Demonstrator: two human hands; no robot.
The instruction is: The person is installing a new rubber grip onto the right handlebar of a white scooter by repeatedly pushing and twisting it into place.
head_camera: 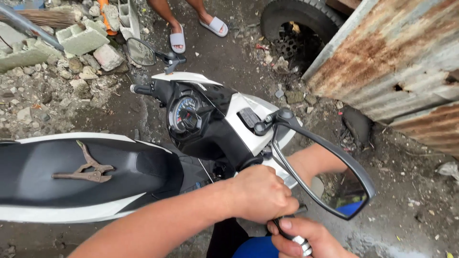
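The right hand (303, 236) pinches a small metal tool (302, 243) low in view. The left hand (262, 193) is clenched around the scooter's handlebar grip (287, 222), beside the mirror (330, 179). Rusty pliers (86, 169) lie on the seat (38, 172) beyond.

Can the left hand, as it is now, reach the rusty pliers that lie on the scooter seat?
Probably yes. The pliers lie uncovered on the black seat, but the left hand is closed on the handlebar and must let go first.

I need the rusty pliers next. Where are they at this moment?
In the head view, the rusty pliers lie on the black scooter seat at the left, away from both hands, left of the speedometer.
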